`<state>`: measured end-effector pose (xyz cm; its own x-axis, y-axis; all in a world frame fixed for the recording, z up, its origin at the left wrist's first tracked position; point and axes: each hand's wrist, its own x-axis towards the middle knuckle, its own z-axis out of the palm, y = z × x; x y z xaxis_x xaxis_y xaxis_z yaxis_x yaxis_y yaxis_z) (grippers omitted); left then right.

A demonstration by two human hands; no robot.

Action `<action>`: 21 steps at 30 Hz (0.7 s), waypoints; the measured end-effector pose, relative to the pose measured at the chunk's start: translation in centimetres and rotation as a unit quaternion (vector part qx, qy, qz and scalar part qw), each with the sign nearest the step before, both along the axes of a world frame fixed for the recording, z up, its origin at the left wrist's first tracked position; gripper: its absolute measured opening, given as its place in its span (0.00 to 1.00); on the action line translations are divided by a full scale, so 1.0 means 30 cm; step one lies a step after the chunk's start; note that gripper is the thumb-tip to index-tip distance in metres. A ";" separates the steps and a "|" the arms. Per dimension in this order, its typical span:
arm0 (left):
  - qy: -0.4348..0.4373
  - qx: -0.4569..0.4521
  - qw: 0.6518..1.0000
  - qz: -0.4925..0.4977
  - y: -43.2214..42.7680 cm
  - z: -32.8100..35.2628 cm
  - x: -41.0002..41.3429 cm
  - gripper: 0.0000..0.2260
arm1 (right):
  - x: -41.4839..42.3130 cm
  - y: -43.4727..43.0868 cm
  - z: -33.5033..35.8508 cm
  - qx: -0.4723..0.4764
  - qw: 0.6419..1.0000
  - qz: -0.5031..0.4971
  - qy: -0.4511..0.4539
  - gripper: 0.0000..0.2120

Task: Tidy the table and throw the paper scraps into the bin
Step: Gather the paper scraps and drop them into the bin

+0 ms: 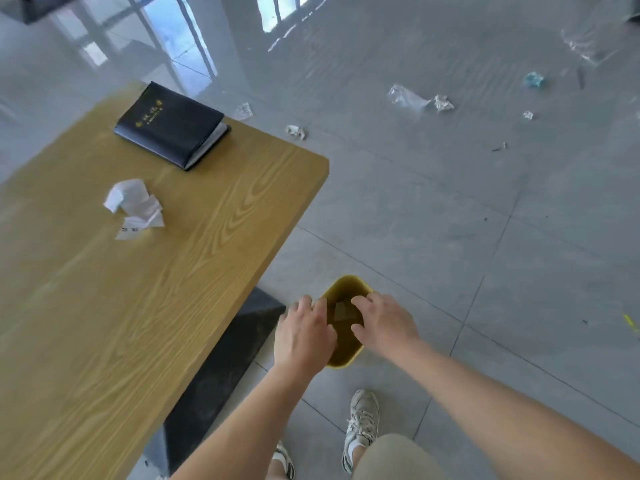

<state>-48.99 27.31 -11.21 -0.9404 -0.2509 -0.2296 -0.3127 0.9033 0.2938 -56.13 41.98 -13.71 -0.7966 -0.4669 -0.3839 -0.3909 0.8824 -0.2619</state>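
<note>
A small yellow bin point(346, 285) stands on the floor beside the table's right end. Both my hands hover over its mouth, backs up, fingers loosely bent, nothing visibly held: my left hand point(304, 332) over the bin's left rim, my right hand point(384, 323) over its right side. A pale scrap point(343, 311) shows inside the bin between them. A crumpled white paper scrap point(135, 207) lies on the wooden table point(138, 306), left of centre. A black book point(171, 124) lies closed near the table's far corner.
The table's dark leg point(221, 368) stands just left of the bin. Several paper and plastic scraps litter the grey tiled floor further off, such as one point(295, 131) by the table's far corner and others point(415, 100) to the right. My shoes point(362, 427) are below.
</note>
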 end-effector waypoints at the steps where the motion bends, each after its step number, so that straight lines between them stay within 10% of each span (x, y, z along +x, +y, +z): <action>1: 0.009 0.001 1.000 0.004 -0.006 0.041 0.002 0.16 | 0.001 -0.007 0.045 -0.005 1.000 -0.001 0.001 0.20; 21: 0.101 -0.066 0.989 0.084 -0.330 0.495 0.116 0.17 | -0.046 -0.286 0.590 -0.109 0.984 0.082 0.117 0.18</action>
<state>-45.50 17.40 3.65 -0.9059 -0.4234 0.0046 -0.4090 0.8778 0.2493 -57.52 33.39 4.00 -0.7583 -0.6475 -0.0755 -0.5955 0.7352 -0.3239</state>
